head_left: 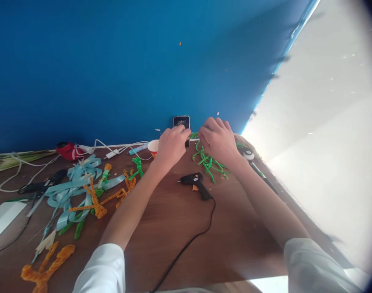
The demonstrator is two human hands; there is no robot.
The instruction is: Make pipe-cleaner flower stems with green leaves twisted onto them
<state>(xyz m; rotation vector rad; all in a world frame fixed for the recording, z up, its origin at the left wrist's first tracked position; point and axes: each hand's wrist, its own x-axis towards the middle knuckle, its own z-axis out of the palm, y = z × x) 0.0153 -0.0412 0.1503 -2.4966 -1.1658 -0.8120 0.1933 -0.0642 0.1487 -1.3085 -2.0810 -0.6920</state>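
Both my hands are raised at the back of the brown table, close to the wall. My left hand [172,142] is closed, its fingertips pinched at one end of a short green pipe cleaner [194,135]. The other end runs to the curled fingers of my right hand [219,138], whose fingertips are partly hidden. Under and beside the right hand lies a loose heap of green pipe cleaners [210,166]. A smartphone [181,120] leans on the wall behind my left hand, partly covered by it. Nearer to me, a black hot glue gun [195,181] lies on its side.
Light-blue ribbon [78,183] lies tangled at left with orange pipe-cleaner figures [97,208]. A paper cup [153,146] stands by my left wrist. White cables [118,148] run along the wall. A second glue gun [48,182] lies far left; a black cord [186,249] crosses the front.
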